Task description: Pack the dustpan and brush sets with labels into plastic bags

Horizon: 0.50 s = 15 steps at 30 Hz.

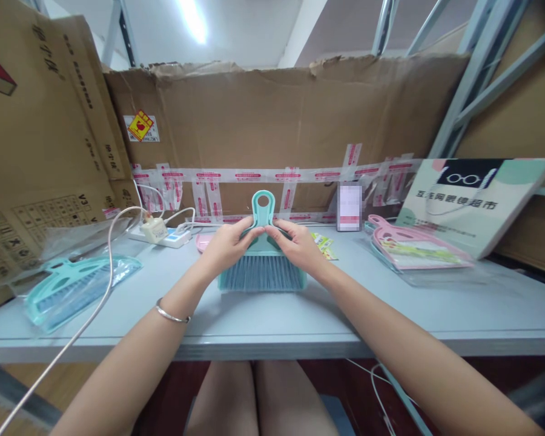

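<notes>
Upright in front of me stands a teal hand brush, its grey-blue bristles pointing down near the tabletop and its looped handle up. My left hand is closed around the left shoulder of the brush, thumb on the near face. On the opposite shoulder my right hand grips it the same way, and the two thumb tips almost meet below the handle. Behind my left hand, part of a pink item shows. A yellow-green printed card lies just past my right hand, partly hidden by it.
A bagged teal brush and dustpan lies at the left, crossed by a white cable. A power strip sits behind. To the right are a phone, a pink dustpan set and a leaning printed board. Cardboard walls the back.
</notes>
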### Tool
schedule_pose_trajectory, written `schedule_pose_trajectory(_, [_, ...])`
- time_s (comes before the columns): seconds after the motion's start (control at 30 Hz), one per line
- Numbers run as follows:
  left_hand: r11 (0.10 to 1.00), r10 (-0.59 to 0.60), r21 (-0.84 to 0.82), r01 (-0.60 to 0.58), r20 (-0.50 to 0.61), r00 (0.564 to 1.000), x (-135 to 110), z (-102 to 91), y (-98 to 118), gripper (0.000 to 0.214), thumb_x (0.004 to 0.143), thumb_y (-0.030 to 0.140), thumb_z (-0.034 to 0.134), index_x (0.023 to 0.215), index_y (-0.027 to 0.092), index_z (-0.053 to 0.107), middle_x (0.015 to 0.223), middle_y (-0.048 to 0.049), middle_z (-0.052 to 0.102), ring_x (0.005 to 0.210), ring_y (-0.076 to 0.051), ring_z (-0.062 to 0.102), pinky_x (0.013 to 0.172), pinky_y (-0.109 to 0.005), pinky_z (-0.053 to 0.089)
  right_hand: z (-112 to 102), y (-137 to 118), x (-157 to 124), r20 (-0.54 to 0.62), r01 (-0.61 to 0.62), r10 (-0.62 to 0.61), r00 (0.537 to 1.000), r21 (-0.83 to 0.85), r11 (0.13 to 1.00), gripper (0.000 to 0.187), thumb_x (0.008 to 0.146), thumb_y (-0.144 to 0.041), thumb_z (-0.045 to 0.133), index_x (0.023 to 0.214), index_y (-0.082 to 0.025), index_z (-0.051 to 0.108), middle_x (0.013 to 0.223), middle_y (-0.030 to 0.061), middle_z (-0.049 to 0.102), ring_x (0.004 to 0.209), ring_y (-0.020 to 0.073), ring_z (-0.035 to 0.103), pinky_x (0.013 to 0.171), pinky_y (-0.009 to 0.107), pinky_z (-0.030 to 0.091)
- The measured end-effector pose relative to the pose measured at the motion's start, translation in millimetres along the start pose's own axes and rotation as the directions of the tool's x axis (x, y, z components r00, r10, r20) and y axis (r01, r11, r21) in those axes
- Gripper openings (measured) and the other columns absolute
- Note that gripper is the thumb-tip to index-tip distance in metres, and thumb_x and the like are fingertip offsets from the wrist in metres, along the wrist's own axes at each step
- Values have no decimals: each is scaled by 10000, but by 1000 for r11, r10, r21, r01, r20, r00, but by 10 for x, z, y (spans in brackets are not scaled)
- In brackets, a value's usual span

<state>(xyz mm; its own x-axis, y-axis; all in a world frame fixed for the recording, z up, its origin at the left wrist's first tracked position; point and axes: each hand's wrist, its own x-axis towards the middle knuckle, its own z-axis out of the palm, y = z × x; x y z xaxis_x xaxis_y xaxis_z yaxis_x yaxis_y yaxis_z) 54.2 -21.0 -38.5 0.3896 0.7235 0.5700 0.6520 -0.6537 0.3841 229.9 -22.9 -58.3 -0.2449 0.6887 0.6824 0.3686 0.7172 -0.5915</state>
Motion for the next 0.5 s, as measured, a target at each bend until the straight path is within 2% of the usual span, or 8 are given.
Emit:
schedule_pose_trajectory(0.1, [997, -51, -52, 49, -36, 998, 28, 18, -65, 323, 859, 444, 409, 675, 180, 440, 580, 46, 380, 560, -99, 336, 549, -217, 275, -51, 60, 10, 78, -82, 79, 994, 39, 996, 341, 831, -478, 502, 966, -190, 625, 924, 32, 661, 862, 183, 583, 762, 283, 435])
schedule_pose_trajectory(0.17, [990, -108, -95, 103, -52, 993, 46, 1, -119, 343, 846, 465, 415, 665, 175, 447, 602, 39, 387, 585, -106, 355, 564, -222, 289, -87, 111, 8, 147, -175, 165, 975, 57, 983, 340, 817, -483, 514, 958, -191, 617, 927, 35, 653, 853, 187, 582, 752, 296, 441])
schedule_pose_trajectory(0.27, [967, -188, -162, 196, 62, 980, 53, -58, -176, 365, 821, 496, 430, 702, 162, 515, 644, 21, 436, 615, -119, 390, 572, -230, 304, -110, 164, -18, 247, -280, 250, 936, 93, 955, 345, 820, -502, 495, 891, -183, 604, 874, 28, 628, 808, 174, 568, 710, 288, 441])
schedule_pose_trajectory(0.37, [941, -206, -227, 249, 197, 959, 39, -111, -183, 393, 804, 520, 443, 787, 151, 578, 674, 7, 478, 622, -126, 412, 566, -227, 312, -107, 165, -41, 324, -298, 243, 914, 129, 946, 337, 808, -506, 525, 918, -193, 585, 901, 22, 614, 815, 159, 558, 705, 273, 437])
schedule_pose_trajectory(0.5, [920, -205, -283, 271, 243, 948, 22, -121, -144, 394, 797, 524, 449, 764, 154, 581, 641, 10, 471, 579, -114, 393, 544, -222, 294, -221, 217, 31, 388, -355, 272, 881, 161, 921, 405, 808, -579, 483, 905, -201, 593, 832, 25, 626, 743, 149, 574, 665, 271, 450])
